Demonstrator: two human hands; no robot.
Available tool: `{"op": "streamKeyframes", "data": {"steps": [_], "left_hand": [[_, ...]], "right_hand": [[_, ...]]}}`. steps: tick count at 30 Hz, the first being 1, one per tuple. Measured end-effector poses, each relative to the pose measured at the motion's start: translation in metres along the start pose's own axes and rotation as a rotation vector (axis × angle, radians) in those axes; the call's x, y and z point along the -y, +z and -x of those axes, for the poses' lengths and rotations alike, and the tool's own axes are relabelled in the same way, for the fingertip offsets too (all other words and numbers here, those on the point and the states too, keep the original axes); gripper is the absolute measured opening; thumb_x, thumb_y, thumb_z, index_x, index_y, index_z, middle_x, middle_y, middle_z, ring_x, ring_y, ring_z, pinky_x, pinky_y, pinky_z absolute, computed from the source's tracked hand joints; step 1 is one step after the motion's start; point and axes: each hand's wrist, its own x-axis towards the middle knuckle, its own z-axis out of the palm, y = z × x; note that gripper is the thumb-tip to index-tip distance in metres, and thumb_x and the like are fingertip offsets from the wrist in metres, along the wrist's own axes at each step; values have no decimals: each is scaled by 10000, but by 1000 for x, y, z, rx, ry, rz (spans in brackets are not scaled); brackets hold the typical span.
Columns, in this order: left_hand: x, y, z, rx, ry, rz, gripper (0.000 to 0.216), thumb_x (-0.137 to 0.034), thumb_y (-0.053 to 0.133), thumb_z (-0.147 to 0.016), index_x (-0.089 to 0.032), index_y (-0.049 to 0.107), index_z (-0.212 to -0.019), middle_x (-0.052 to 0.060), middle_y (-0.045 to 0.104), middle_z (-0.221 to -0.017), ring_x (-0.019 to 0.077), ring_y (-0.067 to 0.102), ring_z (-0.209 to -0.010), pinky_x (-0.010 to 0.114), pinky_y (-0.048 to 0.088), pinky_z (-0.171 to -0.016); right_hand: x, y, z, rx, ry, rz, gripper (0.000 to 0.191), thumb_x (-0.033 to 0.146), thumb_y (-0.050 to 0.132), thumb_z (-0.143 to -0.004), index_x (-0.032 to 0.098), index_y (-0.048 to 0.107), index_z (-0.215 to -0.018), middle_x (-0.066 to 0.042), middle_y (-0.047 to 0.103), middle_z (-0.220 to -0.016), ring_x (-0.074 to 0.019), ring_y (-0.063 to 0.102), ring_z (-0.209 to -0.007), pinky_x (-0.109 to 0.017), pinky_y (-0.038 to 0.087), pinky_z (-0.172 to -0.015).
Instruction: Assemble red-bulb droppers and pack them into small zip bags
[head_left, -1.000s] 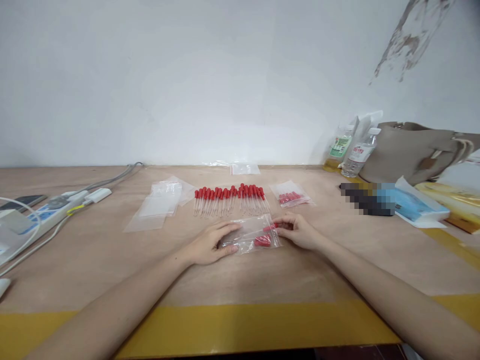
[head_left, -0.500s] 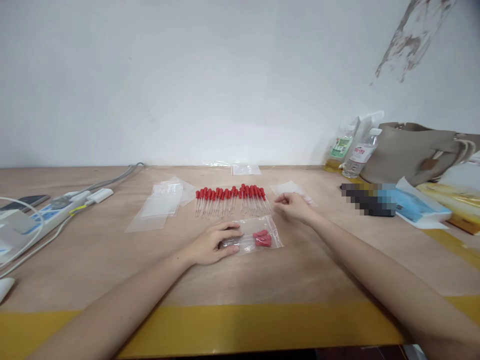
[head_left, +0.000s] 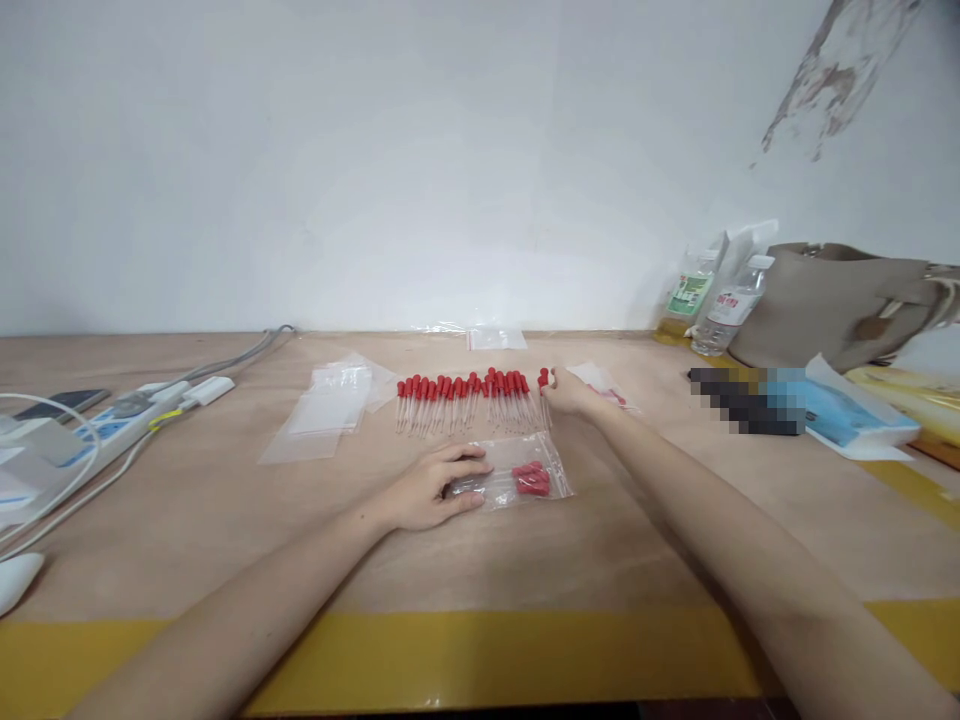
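Observation:
My left hand lies on the left end of a clear zip bag and pins it to the table; the bag holds several red-capped droppers. My right hand reaches to the right end of a row of red-capped glass droppers and pinches the red cap of one dropper. A second clear bag with red-capped droppers lies just behind my right hand, partly hidden by it.
Empty clear bags lie to the left of the row, another by the wall. A power strip with cables is at far left. Two bottles, a beige handbag and a blue packet stand at right.
My right hand left the bag in front of me, moved away to the far right end of the dropper row and pinched a dropper there. The left hand stayed on the bag.

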Motion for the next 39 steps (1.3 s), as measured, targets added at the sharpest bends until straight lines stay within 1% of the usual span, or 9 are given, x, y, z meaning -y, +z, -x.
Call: {"op": "streamKeyframes", "data": {"steps": [2, 5, 10, 15, 18, 22, 25, 34, 39], "left_hand": [[1, 0, 0, -1, 0, 1, 403, -396, 497, -831, -242, 511, -1203, 72, 451, -1276, 203, 427, -1174, 369, 348, -995], [2, 1, 0, -5, 6, 2, 402, -393, 496, -832, -245, 510, -1205, 73, 450, -1277, 205, 430, -1173, 376, 352, -991], [4, 2, 0, -8, 2, 2, 404, -395, 500, -829, -251, 507, -1206, 70, 445, -1283, 206, 427, -1174, 378, 358, -985], [2, 1, 0, -3, 4, -6, 431, -397, 495, -832, -257, 467, -1239, 64, 439, -1293, 204, 420, -1182, 380, 354, -989], [-1, -1, -1, -5, -1, -10, 489, -398, 497, -830, -251, 400, -1286, 65, 446, -1290, 204, 416, -1184, 384, 351, -992], [-5, -3, -1, -12, -4, -1, 516, -407, 497, -828, -251, 369, -1303, 70, 453, -1288, 222, 414, -1186, 410, 349, -989], [-6, -3, -2, -14, 2, 9, 514, -403, 497, -829, -246, 371, -1301, 74, 456, -1284, 219, 426, -1174, 403, 357, -982], [-2, -1, -1, -15, 0, -6, 513, -409, 503, -825, -233, 389, -1293, 81, 441, -1297, 213, 420, -1181, 391, 350, -992], [1, 0, -1, 0, -10, -22, 463, -418, 495, -826, -247, 446, -1254, 69, 430, -1308, 216, 410, -1194, 395, 342, -999]], "right_hand": [[-10, -4, 15, -10, -39, -115, 529, 170, 471, -733, 103, 324, -1237, 19, 528, -590, -115, 495, -480, -204, 372, -447], [-26, -5, 41, -66, -61, -526, 690, 162, 457, -734, 145, 93, -1319, 79, 455, -541, -114, 479, -409, -211, 401, -395], [-41, 9, 68, -232, 49, -939, 549, 132, 516, -677, 223, 243, -1144, 89, 474, -563, -116, 534, -434, -231, 477, -414], [-38, 25, 81, -87, 72, -1190, 313, 229, 597, -687, 232, 348, -877, 60, 546, -623, -118, 609, -548, -285, 532, -599], [-43, 24, 88, 7, 20, -1105, 286, 303, 651, -658, 200, 442, -824, 36, 571, -639, -105, 591, -552, -269, 508, -597], [-53, 18, 88, 155, -156, -759, 309, 367, 685, -615, 152, 581, -811, 12, 590, -605, -98, 529, -518, -234, 436, -506], [-49, 18, 85, 162, -306, -604, 267, 350, 666, -626, 147, 645, -797, -20, 633, -686, -118, 546, -577, -249, 440, -547], [-36, 19, 81, 251, -438, -521, 237, 298, 515, -742, 146, 641, -874, -50, 676, -843, -174, 609, -781, -305, 467, -718], [-41, 8, 46, -68, -270, -246, 137, 238, 541, -682, 142, 590, -767, -57, 645, -757, -158, 583, -682, -275, 451, -634]]}}
